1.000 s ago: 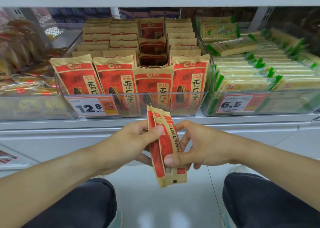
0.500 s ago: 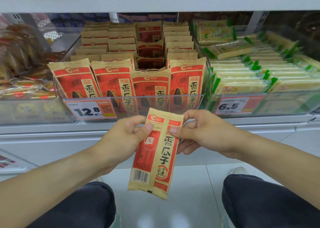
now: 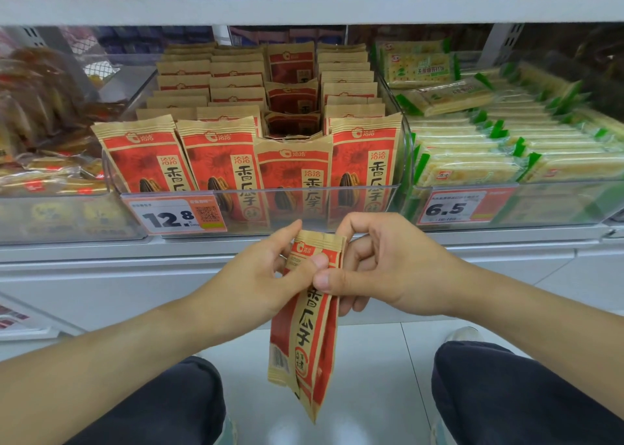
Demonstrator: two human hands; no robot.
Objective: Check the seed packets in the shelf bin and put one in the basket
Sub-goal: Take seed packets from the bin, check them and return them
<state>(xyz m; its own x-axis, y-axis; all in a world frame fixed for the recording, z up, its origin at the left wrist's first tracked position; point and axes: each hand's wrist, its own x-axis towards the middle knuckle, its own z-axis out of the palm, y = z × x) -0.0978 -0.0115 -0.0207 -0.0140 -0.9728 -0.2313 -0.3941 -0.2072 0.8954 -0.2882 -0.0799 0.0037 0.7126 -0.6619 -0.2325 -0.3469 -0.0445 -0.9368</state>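
A red and tan seed packet (image 3: 309, 336) hangs in front of the shelf, held near its top by both hands. My left hand (image 3: 256, 275) pinches its upper left part between thumb and fingers. My right hand (image 3: 374, 269) pinches the upper right part, thumb on the front. The packet is turned partly edge-on, with its barcode side showing at lower left. Behind it, a clear shelf bin (image 3: 111, 174) holds several rows of the same packets (image 3: 223, 161) standing upright. No basket is in view.
A price tag reading 12.8 (image 3: 174, 216) is fixed to the bin's front. To the right stands a bin of green-trimmed cracker packs (image 3: 472, 161) with a 6.5 tag (image 3: 449, 208). Brown snack bags (image 3: 37, 123) fill the left bin. My knees (image 3: 506, 394) are below, over a pale floor.
The packet went from edge-on, to showing its flat printed face, to partly edge-on again. Both hands stayed on its top and shifted their grip as it turned.
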